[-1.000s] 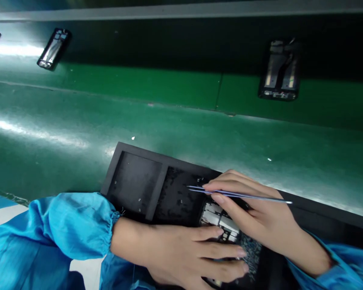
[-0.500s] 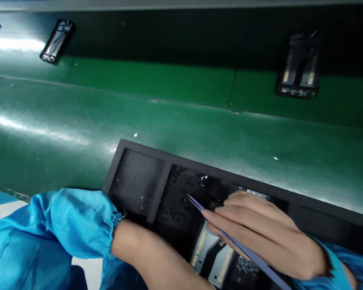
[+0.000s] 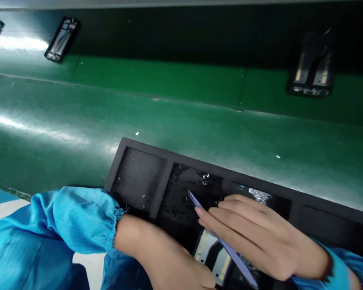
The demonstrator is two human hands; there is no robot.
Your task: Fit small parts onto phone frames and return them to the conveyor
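green conveyor belt (image 3: pixel 181 121) across the whole view; a dark phone shell (image 3: pixel 62 39) far up at left, another shell (image 3: pixel 313 66) far up at right. at the near edge, a black tray (image 3: pixel 166 185) with square compartments. blue sleeve (image 3: pixel 63 225) low at left, leading to the left hand (image 3: pixel 175 268), cut off by the bottom edge, so grip cannot be told. right hand (image 3: pixel 260 237) over the tray, pinched shut on thin tweezers (image 3: pixel 230 250), tip down in the middle compartment, near tiny shiny parts (image 3: pixel 205 177). just under the fingers, a silver phone frame (image 3: pixel 205 247).
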